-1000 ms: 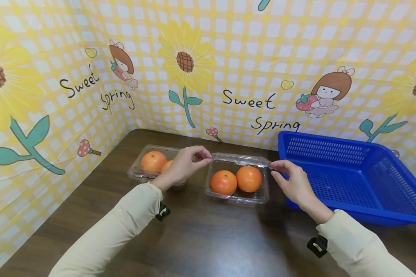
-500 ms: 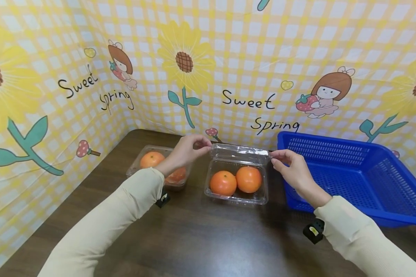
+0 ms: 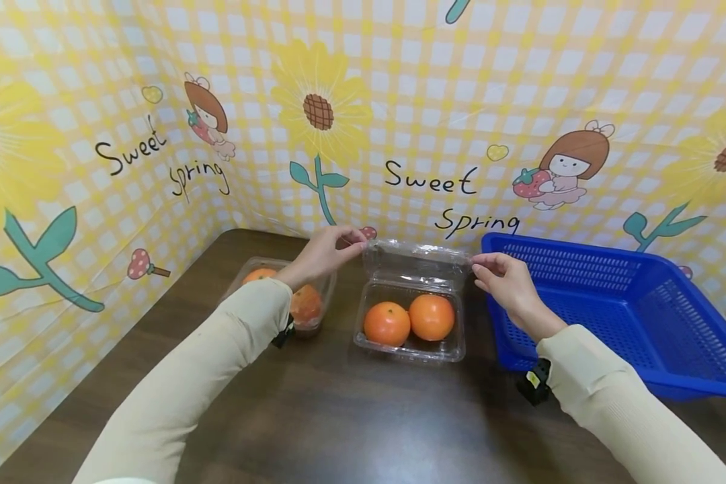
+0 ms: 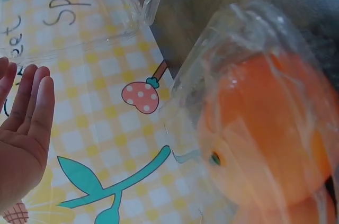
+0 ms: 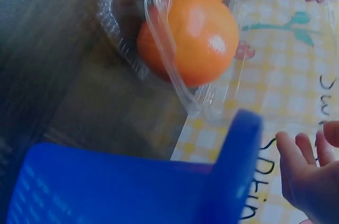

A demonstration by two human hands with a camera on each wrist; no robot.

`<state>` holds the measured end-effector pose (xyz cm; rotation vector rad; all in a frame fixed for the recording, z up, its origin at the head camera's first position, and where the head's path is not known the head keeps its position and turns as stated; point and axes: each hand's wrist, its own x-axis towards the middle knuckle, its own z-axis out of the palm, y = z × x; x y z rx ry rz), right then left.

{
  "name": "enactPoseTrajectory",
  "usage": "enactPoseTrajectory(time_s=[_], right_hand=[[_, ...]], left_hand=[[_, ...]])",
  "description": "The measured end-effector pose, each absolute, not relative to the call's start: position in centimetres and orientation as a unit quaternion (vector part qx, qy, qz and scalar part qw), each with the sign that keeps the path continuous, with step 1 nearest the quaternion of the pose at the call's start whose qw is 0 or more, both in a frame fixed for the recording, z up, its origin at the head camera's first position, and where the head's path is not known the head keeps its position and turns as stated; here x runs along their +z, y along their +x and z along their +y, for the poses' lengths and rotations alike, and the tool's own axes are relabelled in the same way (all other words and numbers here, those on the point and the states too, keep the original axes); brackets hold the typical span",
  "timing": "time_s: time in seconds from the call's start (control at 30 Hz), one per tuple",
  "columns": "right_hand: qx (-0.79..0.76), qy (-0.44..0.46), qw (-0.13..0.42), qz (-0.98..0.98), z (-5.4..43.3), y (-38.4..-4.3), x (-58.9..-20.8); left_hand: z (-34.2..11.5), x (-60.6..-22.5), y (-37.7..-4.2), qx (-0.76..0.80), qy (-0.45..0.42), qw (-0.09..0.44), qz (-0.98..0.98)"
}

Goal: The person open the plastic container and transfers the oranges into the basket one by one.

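Note:
A clear plastic clamshell box with two oranges inside stands on the table, its lid raised at the back. My left hand pinches the lid's left front corner between thumb and fingers. At the opposite corner, my right hand pinches the lid's edge. In the right wrist view, an orange shows behind the box's clear rim, and my right hand is at the lower right. The left wrist view shows my left hand at the left edge.
A second clear box with oranges stands to the left, partly hidden by my left arm. A blue plastic basket stands at the right, close by my right hand. Patterned cloth hangs behind the dark wooden table.
Both hands have risen and moved back with the lid, which has swung up from the box. The oranges in the box have stayed in place.

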<state>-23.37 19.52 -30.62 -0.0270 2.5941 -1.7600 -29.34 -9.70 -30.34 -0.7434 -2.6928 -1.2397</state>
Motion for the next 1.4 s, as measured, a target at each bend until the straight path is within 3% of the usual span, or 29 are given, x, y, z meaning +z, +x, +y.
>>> enactPoseTrajectory(time_s=[0.7, 1.4], right_hand=[[-0.654, 0.040, 0.029, 0.754, 19.5, -26.8, -31.4], [-0.680, 0.080, 0.073, 0.725, 18.2, -27.4, -31.7]], left_hand=[[-7.7, -32.0, -31.4, -0.481, -0.180, 0.071, -0.855], [-6.4, -32.7, -31.4, -0.540, -0.128, 0.076, -0.828]])
